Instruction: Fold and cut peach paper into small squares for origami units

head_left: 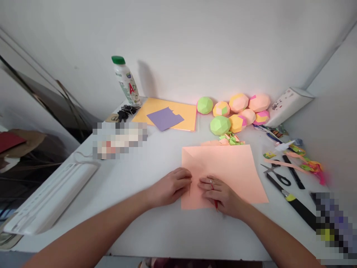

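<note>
"Where's the peach sheet [228, 167]?"

"Right of centre in the frame, lying on the pale surface [134, 230]."

"What's touching it?"

"The left hand [173, 186] curls at its left edge; from here I can't tell whether it pinches anything. The right hand [220, 192] rests on top, closed around a slim red tool [216, 204]."

"Anything nearby?"

"Scissors [273, 170] just right of the sheet, faceted paper balls [220, 125] at upper right."

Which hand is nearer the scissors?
Right. The right hand rests on the peach paper, left of the scissors; the left hand is farther left, at the paper's left edge.
</note>
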Tool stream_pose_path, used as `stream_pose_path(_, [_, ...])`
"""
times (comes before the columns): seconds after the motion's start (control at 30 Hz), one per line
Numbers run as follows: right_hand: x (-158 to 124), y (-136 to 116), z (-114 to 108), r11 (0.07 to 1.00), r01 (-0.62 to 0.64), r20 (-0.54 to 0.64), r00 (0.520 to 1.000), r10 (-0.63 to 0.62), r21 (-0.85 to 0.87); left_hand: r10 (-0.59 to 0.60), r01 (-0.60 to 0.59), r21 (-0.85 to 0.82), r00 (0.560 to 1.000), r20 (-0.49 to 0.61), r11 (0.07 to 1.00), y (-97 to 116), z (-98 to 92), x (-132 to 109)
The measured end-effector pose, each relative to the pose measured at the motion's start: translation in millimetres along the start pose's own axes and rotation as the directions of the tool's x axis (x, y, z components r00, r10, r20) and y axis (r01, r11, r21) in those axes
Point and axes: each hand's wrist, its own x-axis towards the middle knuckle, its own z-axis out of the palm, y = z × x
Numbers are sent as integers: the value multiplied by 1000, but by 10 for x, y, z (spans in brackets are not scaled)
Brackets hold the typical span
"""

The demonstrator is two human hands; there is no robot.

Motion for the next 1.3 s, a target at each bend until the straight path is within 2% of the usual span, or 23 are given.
stream_pose_path(0.13, [15, -105, 15, 999, 44, 66, 997, -46, 25, -16, 16, -24, 1000, 4, 1000, -14, -59, 8])
stream_pose_path(0.3, [52, -203, 41, 999, 49, 99, 994, -49, -1, -16, 18, -23, 997, 71, 1000, -6, -92, -3])
stream_pose_path(0.47, [73, -204, 56, 999, 48, 90, 995, -48, -1, -16, 20, -37, 994, 104, 999, -23, -123, -19])
stream_pose_path(0.73, [84, -186, 64, 997, 82, 145, 986, -80, -13, 2, 5, -53, 991, 135, 999, -36, -157, -35])
stream_pose_path(1.3, [78, -166, 91, 998, -27, 69, 997, 23, 61, 12, -4, -55, 990, 143, 998, -29, -170, -36])
